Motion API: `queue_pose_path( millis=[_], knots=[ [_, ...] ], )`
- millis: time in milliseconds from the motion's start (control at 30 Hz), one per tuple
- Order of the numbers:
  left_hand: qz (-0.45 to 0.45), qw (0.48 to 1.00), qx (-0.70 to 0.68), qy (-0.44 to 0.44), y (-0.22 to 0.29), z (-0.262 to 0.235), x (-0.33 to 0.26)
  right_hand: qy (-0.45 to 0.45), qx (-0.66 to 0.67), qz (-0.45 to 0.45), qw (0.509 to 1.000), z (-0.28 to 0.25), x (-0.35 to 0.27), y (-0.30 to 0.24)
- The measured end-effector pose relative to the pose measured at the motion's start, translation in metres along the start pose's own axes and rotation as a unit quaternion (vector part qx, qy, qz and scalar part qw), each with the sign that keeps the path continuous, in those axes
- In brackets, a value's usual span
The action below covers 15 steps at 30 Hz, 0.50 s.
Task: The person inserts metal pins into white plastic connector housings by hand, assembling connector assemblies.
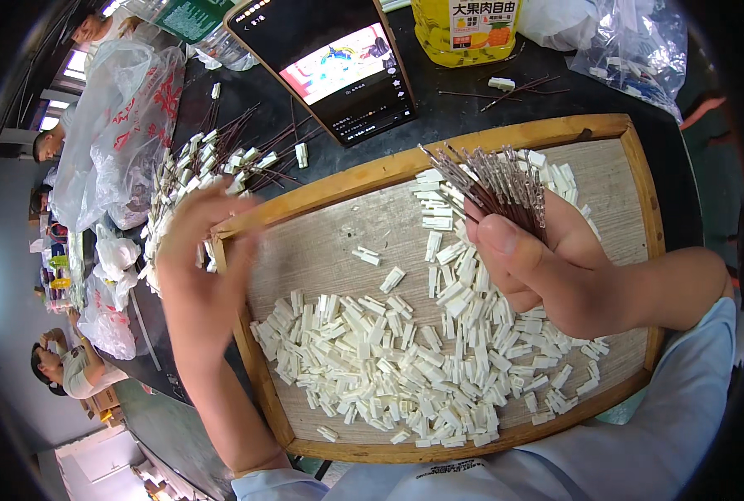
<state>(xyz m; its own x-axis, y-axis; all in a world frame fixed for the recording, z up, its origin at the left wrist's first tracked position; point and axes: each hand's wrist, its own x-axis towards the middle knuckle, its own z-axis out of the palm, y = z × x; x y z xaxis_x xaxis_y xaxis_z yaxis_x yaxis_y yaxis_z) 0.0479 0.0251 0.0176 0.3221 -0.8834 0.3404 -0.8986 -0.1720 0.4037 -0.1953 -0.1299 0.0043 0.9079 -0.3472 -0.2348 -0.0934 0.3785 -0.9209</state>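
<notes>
My right hand (547, 267) is closed around a bundle of thin brown wires (501, 196) above the right part of a wooden-framed tray. Metal terminals tip the wires, fanned out past the thumb. Below, many small white plastic connector housings (372, 351) lie loose on the tray (313, 230). My left hand (201, 259) is smeared by motion over the tray's left rim, so its fingers and anything in them cannot be made out. Close beside it lies a heap of white housings with brown wires attached (190, 171), partly hidden behind that hand.
A phone (338, 71) with a lit screen stands behind the tray. At the back are a bottle of yellow liquid (464, 33), loose wires (505, 96) and a clear plastic bag (639, 54). Plastic bags (109, 125) lie at the left; several people are beyond.
</notes>
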Motion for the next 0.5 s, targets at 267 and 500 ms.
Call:
queue_pose_path(
  millis=[267,500],
  knots=[
    [0.087,0.983,-0.019,-0.161,0.042,0.030,-0.009,-0.009,-0.040,-0.019,0.999,-0.003,-0.001,0.004],
    [0.045,0.993,-0.033,-0.106,0.040,0.036,-0.006,-0.022,-0.050,-0.013,0.998,-0.006,-0.001,0.000]
  ],
)
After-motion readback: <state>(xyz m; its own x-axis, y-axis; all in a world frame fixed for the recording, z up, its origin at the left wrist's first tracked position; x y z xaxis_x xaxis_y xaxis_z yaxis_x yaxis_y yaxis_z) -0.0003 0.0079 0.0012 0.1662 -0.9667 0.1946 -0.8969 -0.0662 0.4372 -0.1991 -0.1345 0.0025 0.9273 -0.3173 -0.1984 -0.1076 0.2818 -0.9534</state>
